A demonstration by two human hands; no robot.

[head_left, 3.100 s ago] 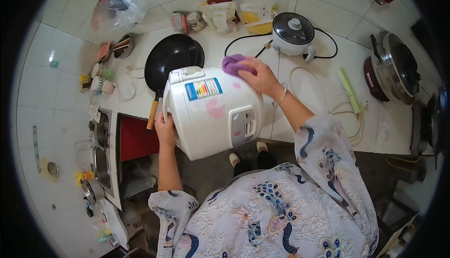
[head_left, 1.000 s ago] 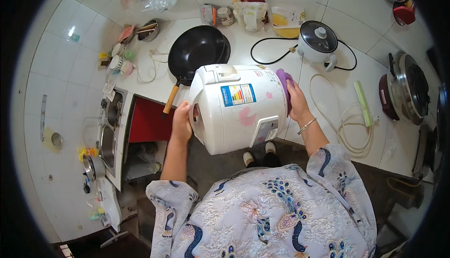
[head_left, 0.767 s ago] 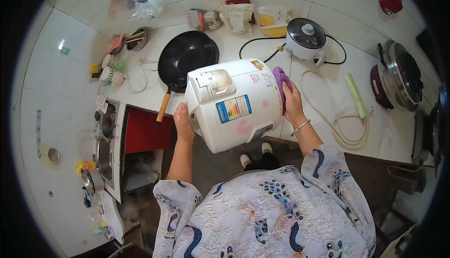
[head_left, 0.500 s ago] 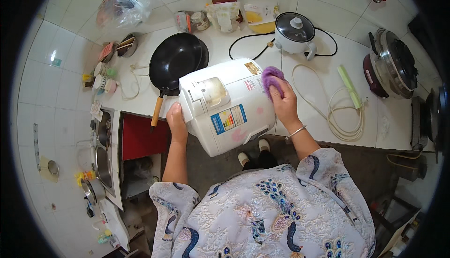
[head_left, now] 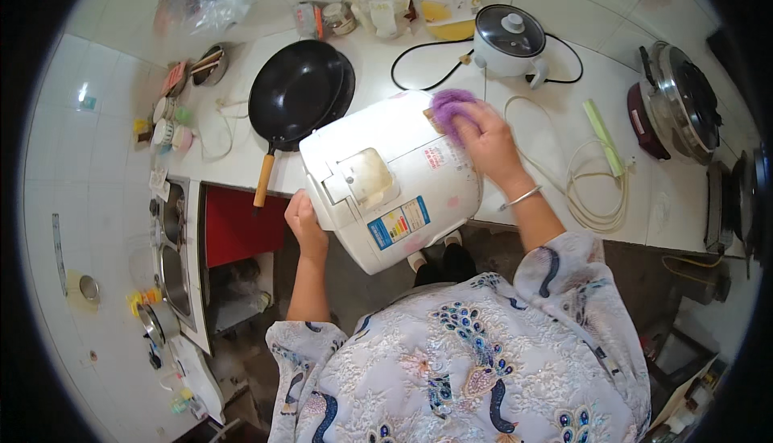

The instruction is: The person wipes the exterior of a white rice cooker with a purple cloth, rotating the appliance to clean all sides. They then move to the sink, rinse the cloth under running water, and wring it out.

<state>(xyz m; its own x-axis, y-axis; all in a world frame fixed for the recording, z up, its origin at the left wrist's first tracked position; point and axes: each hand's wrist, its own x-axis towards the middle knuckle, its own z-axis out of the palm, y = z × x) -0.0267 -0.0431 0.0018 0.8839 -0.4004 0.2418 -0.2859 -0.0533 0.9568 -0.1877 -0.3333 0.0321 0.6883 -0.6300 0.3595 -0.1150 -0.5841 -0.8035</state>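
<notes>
A white rice cooker (head_left: pixel 403 153) is tilted at the counter's front edge, its patterned side and a blue-edged label facing up. My left hand (head_left: pixel 306 219) grips its left end, the fingers partly hidden behind the body. In my right hand (head_left: pixel 489 143) is a purple cloth (head_left: pixel 452 107), bunched up and pressed on the cooker's upper right corner, over part of a gold sticker. A bracelet circles my right wrist.
Behind the cooker on the left, a black wok (head_left: pixel 294 93) rests with its wooden handle over the counter edge. A small white electric pot (head_left: pixel 509 40), a coiled pale cable (head_left: pixel 600 201) and an electric pan (head_left: pixel 680 105) stand rightward. The sink (head_left: pixel 175 282) is at left.
My right hand has slid the purple cloth up and left over the cooker's surface, from its right edge onto the gold sticker. The left hand keeps its hold.
</notes>
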